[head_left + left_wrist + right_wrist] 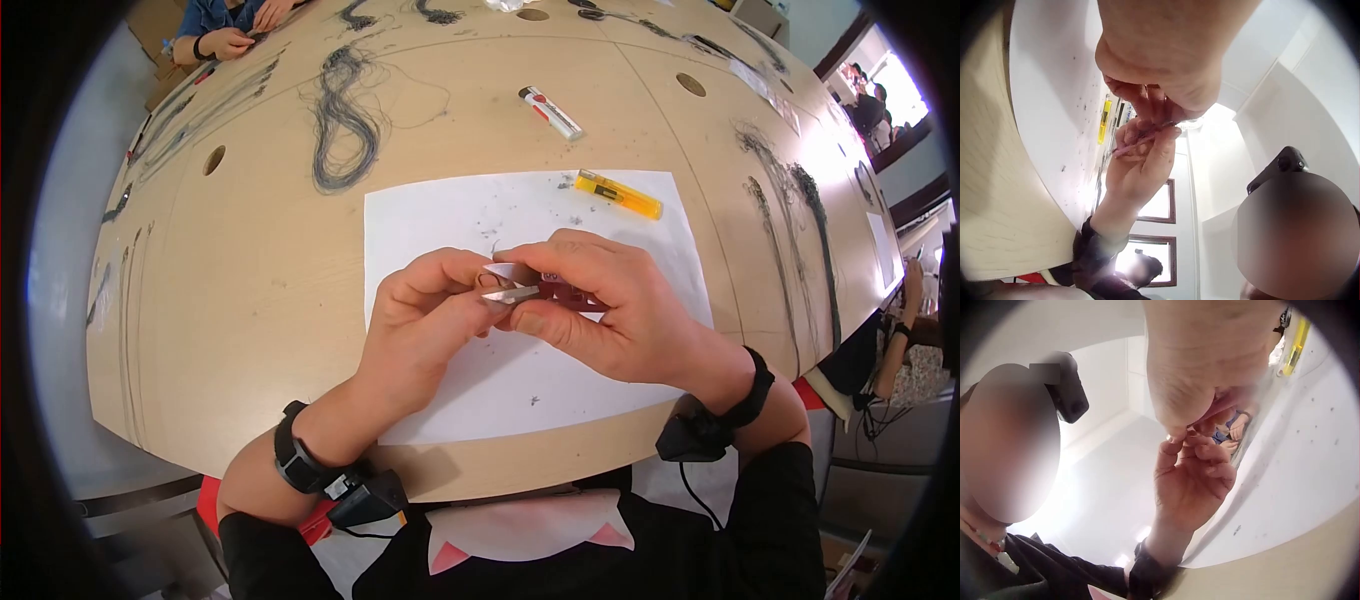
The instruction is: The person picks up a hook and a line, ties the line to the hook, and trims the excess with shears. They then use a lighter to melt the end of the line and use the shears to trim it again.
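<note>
Holding a dark red utility knife point(570, 293) pinched in the right hand point(600, 310) over the white paper point(430, 215), the left hand point(430, 320) pinches a thin wire point(492, 281) at nine o'clock of the blade point(510, 294); shallow, outward strokes seem best.

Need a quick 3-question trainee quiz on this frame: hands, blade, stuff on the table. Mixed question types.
1. True or false: the yellow lighter lies on the white paper sheet.
2. Which of the hands grips the dark red utility knife? A) left hand B) right hand C) neither
3. Fill in: the white lighter lies on the bare wooden ____, beyond the paper.

Key:
1. True.
2. B. The right hand grips the knife handle; the blade points toward the left hand, whose fingertips pinch a small thin item at the tip, too small to name.
3. Table.
</note>
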Demonstrator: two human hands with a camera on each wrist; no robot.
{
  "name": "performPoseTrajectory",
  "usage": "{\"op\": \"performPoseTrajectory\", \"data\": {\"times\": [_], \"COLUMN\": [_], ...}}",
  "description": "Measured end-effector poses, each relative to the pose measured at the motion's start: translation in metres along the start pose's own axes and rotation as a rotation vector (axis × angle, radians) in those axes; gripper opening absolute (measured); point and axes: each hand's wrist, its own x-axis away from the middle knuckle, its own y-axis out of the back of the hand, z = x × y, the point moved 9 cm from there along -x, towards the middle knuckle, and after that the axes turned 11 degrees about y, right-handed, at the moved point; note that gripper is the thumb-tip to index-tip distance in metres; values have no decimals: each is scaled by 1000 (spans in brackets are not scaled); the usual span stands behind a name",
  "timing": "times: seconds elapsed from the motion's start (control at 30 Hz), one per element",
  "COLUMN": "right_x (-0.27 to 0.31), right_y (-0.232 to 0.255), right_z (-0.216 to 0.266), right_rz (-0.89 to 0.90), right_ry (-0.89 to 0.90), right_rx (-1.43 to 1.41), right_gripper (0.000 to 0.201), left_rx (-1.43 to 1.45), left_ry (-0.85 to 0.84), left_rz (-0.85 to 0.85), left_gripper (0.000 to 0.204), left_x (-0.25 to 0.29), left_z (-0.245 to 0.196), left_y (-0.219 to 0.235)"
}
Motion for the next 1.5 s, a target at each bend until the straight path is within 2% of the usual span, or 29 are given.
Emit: {"op": "performPoseTrajectory", "data": {"times": [0.17,0.3,0.47,0.6,0.77,1.1,1.17,1.5], "right_x": [0,0,1,0,0,2,1,1], "right_y": [0,-1,-1,0,0,1,-1,2], "right_z": [2,5,8,12,12,13,14,13], "right_rz": [24,26,5,12,21,11,65,21], "right_ry": [14,55,115,145,141,161,145,165], "right_rx": [39,71,120,161,186,213,210,196], "right_gripper": [27,27,28,28,30,30,31,29], "left_rx": [-29,40,61,-43,-35,-72,-67,-109], "left_ry": [-11,42,1,-7,-71,-101,-85,-95], "left_rz": [120,43,137,93,209,210,199,196], "left_gripper": [21,18,20,25,17,16,17,17], "left_x": [-1,-1,0,0,-2,-1,-1,-2], "left_z": [4,3,-4,-4,-4,-5,-6,-3], "left_y": [-4,-4,-12,-12,-13,-14,-15,-13]}}
